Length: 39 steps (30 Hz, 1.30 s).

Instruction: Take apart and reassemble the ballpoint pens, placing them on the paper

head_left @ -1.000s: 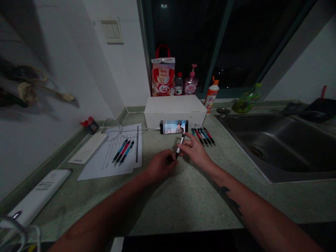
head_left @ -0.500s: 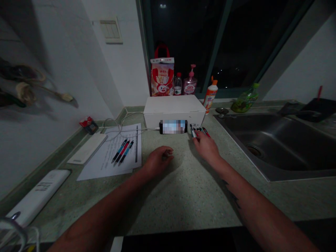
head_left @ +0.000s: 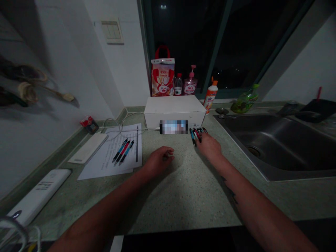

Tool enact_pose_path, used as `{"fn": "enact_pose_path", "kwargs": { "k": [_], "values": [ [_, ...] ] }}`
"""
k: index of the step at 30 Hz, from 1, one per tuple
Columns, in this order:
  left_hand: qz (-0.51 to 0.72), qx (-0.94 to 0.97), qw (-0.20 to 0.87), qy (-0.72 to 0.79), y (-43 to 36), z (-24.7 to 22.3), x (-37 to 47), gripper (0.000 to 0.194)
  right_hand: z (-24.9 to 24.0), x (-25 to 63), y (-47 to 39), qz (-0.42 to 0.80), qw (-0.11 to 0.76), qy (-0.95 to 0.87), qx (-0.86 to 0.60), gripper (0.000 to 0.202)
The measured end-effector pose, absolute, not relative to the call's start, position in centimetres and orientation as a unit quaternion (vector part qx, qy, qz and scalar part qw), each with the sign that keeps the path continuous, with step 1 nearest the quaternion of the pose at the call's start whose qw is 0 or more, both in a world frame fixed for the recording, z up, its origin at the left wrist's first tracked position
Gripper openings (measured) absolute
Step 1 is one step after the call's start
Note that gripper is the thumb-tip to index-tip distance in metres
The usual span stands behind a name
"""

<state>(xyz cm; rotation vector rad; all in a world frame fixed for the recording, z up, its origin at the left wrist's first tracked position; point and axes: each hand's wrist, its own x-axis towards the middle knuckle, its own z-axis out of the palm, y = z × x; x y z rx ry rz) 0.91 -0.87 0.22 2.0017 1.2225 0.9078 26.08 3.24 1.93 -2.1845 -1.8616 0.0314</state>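
Note:
My left hand [head_left: 159,161] hovers at the middle of the counter, fingers loosely curled, with a gap between thumb and fingertips and nothing held. On the right, my right hand [head_left: 209,145] reaches down over a row of several pens [head_left: 196,133] in front of the white box. Its fingertips are at the pens and partly hidden, so I cannot see whether one is gripped. A blue and black pen [head_left: 192,137] lies at the row's left end, beside the hand. Three more pens [head_left: 123,152] lie side by side on a printed sheet [head_left: 105,164] at the left.
A phone [head_left: 173,127] with a cable leans against the white box [head_left: 173,105]. Bottles and a red bag [head_left: 162,77] stand behind it. The sink [head_left: 288,143] is on the right. White power banks [head_left: 88,148] and a small red-black pack [head_left: 89,124] sit left.
My right hand has shifted slightly right and toward me. The pen at its fingertips now lies angled at the row's left end, apart from the fingers. My left hand stays put.

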Motion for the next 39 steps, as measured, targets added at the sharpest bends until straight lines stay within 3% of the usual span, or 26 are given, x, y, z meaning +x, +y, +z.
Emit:
{"fn": "enact_pose_path", "kwargs": {
  "k": [12,16,20,23,28,35,39],
  "values": [
    [0.354,0.75,0.198,0.523,0.6,1.5,-0.9,0.023,1.8,25.9,3.3,0.019,0.134,-0.653,-0.745,0.031],
    [0.263,0.746,0.032,0.611,1.6,2.8,-3.4,0.03,2.3,25.7,3.2,0.022,0.139,-0.654,-0.743,0.03],
    [0.074,0.686,-0.096,0.718,2.1,4.2,-6.0,0.034,2.6,25.5,2.8,0.009,0.151,-0.656,-0.739,0.03],
    [-0.028,0.645,-0.083,0.76,2.1,4.5,-6.9,0.035,2.6,25.3,2.5,0.008,0.152,-0.659,-0.737,0.03],
    [-0.071,0.641,-0.057,0.762,2.3,4.2,-6.9,0.041,2.8,24.9,2.3,0.011,0.149,-0.67,-0.727,0.03],
    [-0.057,0.664,-0.056,0.743,1.8,4.2,-6.1,0.036,3.3,24.3,1.7,0.012,0.175,-0.681,-0.711,0.027],
    [0.023,0.688,-0.038,0.724,1.7,4.4,-5.1,0.032,2.8,23.8,1.4,0.039,0.217,-0.706,-0.673,0.024]
  ]
}}
